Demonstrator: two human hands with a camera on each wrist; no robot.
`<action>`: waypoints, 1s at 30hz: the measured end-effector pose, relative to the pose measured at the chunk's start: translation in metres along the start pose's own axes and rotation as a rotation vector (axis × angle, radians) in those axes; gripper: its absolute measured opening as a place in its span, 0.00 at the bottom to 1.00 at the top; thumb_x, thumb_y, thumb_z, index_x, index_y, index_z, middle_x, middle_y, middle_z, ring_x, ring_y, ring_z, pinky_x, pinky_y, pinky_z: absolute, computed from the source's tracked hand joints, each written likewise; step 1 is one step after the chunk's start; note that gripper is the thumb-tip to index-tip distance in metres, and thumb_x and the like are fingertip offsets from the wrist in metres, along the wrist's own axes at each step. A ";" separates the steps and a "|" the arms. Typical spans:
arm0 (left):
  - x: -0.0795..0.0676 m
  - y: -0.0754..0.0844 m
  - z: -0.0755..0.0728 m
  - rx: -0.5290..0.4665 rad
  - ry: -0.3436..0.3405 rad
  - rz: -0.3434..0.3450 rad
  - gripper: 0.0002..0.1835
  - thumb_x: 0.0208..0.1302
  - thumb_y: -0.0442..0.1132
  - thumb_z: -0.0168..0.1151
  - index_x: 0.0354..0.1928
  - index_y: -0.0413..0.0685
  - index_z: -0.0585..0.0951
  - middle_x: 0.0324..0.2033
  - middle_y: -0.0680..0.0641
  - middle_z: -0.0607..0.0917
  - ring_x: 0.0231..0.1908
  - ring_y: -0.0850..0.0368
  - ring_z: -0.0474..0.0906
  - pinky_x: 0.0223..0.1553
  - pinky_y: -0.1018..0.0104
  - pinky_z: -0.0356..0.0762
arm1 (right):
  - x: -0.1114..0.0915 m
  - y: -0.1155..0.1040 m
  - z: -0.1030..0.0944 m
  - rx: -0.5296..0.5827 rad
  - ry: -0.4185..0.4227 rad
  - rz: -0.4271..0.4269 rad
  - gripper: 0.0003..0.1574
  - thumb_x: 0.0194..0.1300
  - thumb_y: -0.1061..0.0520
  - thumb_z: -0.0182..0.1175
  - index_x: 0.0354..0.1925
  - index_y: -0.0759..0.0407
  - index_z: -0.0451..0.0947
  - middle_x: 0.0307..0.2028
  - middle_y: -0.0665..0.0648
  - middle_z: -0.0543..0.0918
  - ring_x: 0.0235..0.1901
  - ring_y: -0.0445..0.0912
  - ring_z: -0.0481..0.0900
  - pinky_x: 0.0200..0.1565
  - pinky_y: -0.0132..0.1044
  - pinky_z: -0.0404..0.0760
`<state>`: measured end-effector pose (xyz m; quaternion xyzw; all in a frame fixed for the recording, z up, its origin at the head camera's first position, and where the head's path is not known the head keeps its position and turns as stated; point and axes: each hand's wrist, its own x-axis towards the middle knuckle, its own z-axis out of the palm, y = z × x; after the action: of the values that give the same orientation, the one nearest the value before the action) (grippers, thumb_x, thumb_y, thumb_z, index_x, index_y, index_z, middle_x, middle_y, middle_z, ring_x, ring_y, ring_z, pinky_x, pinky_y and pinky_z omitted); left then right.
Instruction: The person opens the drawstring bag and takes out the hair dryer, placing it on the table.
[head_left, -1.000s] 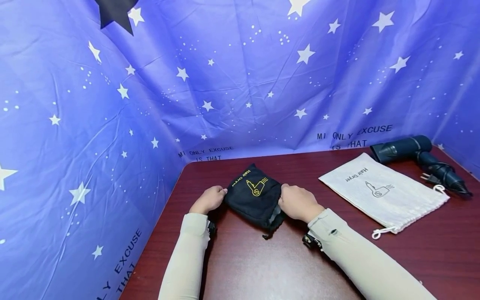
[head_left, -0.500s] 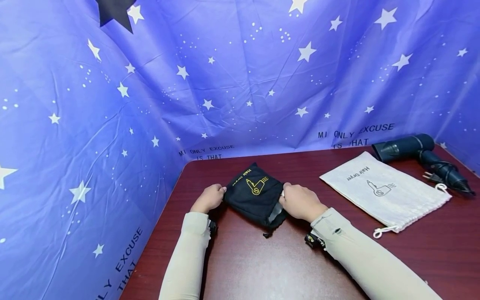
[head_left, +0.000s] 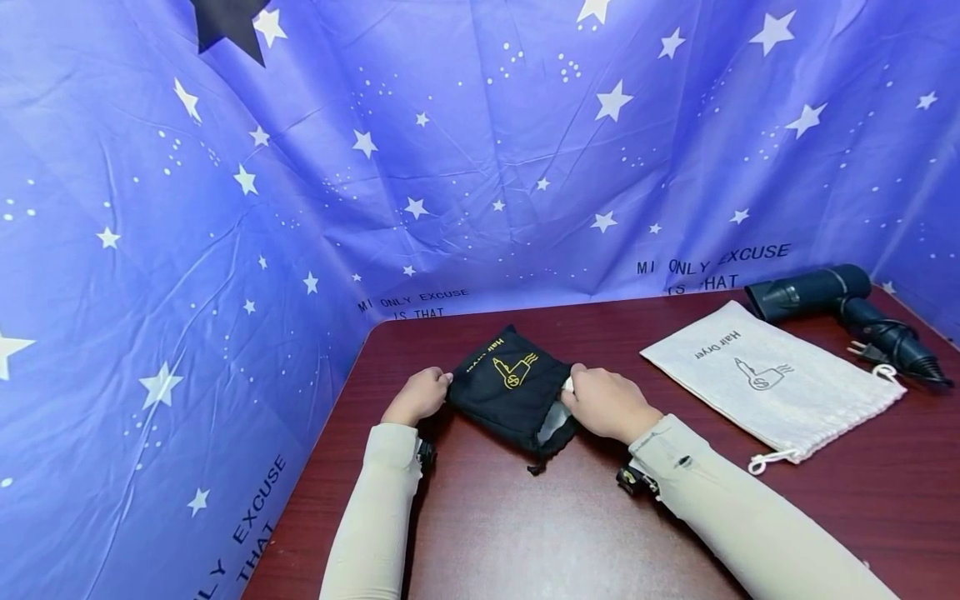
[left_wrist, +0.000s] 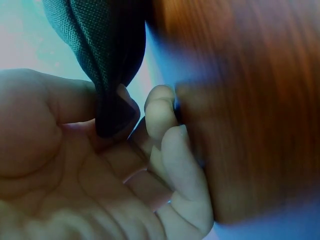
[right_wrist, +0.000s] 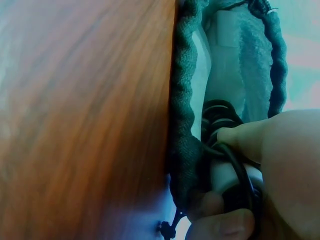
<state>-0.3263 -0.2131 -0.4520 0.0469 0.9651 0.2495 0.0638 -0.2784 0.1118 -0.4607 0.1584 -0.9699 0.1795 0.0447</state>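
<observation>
A black drawstring bag with a yellow "Hair Dryer" print lies on the table between the hands. My left hand pinches the bag's closed left corner between thumb and index finger; the other fingers are loosely bent. At the bag's open mouth, my right hand grips a white hair dryer handle together with its black cord. Only a little white of it shows beside the fingers in the head view. Most of the dryer is hidden in the bag, next to a pale translucent lining.
On the right, a white drawstring bag with the same print lies flat. Behind it rests a black hair dryer, cord wound around its handle. A starry blue curtain borders the dark red table at the back and left.
My right hand has shifted slightly right, away from the bag, and more white shows at its mouth. The left hand stays on the corner.
</observation>
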 end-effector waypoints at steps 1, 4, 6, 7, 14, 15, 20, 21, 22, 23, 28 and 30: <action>0.000 0.000 0.000 0.002 0.001 -0.001 0.19 0.82 0.46 0.46 0.33 0.44 0.77 0.27 0.47 0.78 0.31 0.52 0.75 0.39 0.60 0.73 | 0.000 0.001 0.000 -0.002 0.004 -0.002 0.17 0.71 0.47 0.56 0.37 0.61 0.73 0.32 0.59 0.85 0.30 0.53 0.84 0.32 0.54 0.80; 0.000 0.000 0.000 0.010 0.004 -0.001 0.19 0.82 0.46 0.46 0.33 0.44 0.77 0.28 0.47 0.78 0.32 0.52 0.75 0.41 0.59 0.74 | -0.002 0.002 0.000 -0.009 0.019 -0.009 0.17 0.72 0.47 0.56 0.38 0.61 0.74 0.33 0.60 0.85 0.30 0.53 0.84 0.33 0.54 0.80; -0.001 0.001 0.000 0.011 0.005 -0.002 0.19 0.82 0.46 0.46 0.34 0.44 0.77 0.28 0.46 0.79 0.33 0.51 0.76 0.42 0.58 0.75 | -0.002 0.003 0.000 -0.014 0.027 -0.015 0.18 0.72 0.46 0.56 0.39 0.61 0.74 0.32 0.61 0.85 0.30 0.54 0.84 0.32 0.54 0.80; -0.001 0.001 0.000 0.011 0.005 -0.002 0.19 0.82 0.46 0.45 0.34 0.44 0.77 0.29 0.46 0.79 0.33 0.51 0.76 0.43 0.57 0.75 | -0.003 0.003 0.000 -0.016 0.029 -0.016 0.18 0.73 0.46 0.56 0.39 0.61 0.74 0.32 0.61 0.85 0.30 0.54 0.84 0.32 0.54 0.80; 0.000 0.001 0.001 0.025 0.010 0.007 0.19 0.82 0.46 0.45 0.33 0.44 0.77 0.28 0.46 0.79 0.33 0.51 0.76 0.44 0.56 0.75 | -0.004 0.004 -0.002 -0.019 0.035 -0.020 0.19 0.73 0.46 0.56 0.40 0.62 0.73 0.30 0.60 0.83 0.29 0.54 0.84 0.32 0.53 0.80; 0.000 0.002 0.001 0.027 0.012 0.008 0.19 0.82 0.46 0.45 0.33 0.44 0.77 0.28 0.46 0.79 0.32 0.51 0.76 0.44 0.56 0.75 | -0.004 0.004 -0.002 -0.020 0.037 -0.020 0.19 0.73 0.46 0.56 0.40 0.62 0.73 0.30 0.59 0.83 0.29 0.54 0.84 0.32 0.53 0.80; -0.001 0.003 0.000 0.045 0.025 0.018 0.19 0.82 0.44 0.45 0.33 0.43 0.77 0.28 0.46 0.79 0.33 0.50 0.76 0.45 0.56 0.76 | -0.006 0.005 -0.004 -0.025 0.044 -0.023 0.21 0.74 0.45 0.56 0.41 0.63 0.72 0.29 0.58 0.82 0.28 0.54 0.83 0.32 0.53 0.79; -0.001 0.003 0.000 0.048 0.028 0.021 0.19 0.82 0.44 0.45 0.32 0.43 0.77 0.28 0.46 0.79 0.33 0.50 0.77 0.45 0.55 0.76 | -0.007 0.005 -0.004 -0.025 0.049 -0.022 0.21 0.74 0.45 0.56 0.41 0.64 0.72 0.29 0.58 0.82 0.29 0.54 0.83 0.32 0.53 0.79; -0.001 0.003 0.000 0.052 0.029 0.023 0.19 0.82 0.44 0.45 0.32 0.43 0.77 0.28 0.46 0.79 0.33 0.50 0.77 0.46 0.55 0.76 | -0.007 0.005 -0.004 -0.023 0.054 -0.021 0.22 0.74 0.45 0.57 0.41 0.64 0.72 0.29 0.58 0.82 0.28 0.54 0.83 0.31 0.54 0.79; 0.000 0.003 0.000 0.056 0.032 0.024 0.19 0.81 0.43 0.45 0.32 0.43 0.77 0.28 0.46 0.79 0.34 0.50 0.77 0.47 0.55 0.77 | -0.008 0.005 -0.005 -0.022 0.060 -0.022 0.22 0.74 0.44 0.57 0.42 0.64 0.72 0.29 0.58 0.82 0.28 0.54 0.83 0.31 0.54 0.79; 0.000 0.002 0.000 0.068 0.036 0.024 0.19 0.82 0.43 0.45 0.32 0.43 0.77 0.28 0.45 0.79 0.36 0.48 0.77 0.50 0.52 0.77 | -0.010 0.007 -0.007 -0.016 0.090 -0.034 0.22 0.74 0.45 0.60 0.41 0.64 0.70 0.28 0.56 0.80 0.26 0.53 0.81 0.29 0.53 0.78; 0.000 0.001 0.000 0.070 0.035 0.025 0.19 0.82 0.43 0.45 0.31 0.43 0.77 0.28 0.45 0.79 0.37 0.47 0.77 0.51 0.52 0.77 | -0.011 0.008 -0.007 -0.009 0.098 -0.037 0.22 0.73 0.45 0.60 0.41 0.64 0.68 0.27 0.56 0.79 0.24 0.52 0.80 0.27 0.52 0.77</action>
<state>-0.3265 -0.2121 -0.4511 0.0570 0.9735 0.2173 0.0418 -0.2702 0.1250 -0.4584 0.1672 -0.9642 0.1820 0.0959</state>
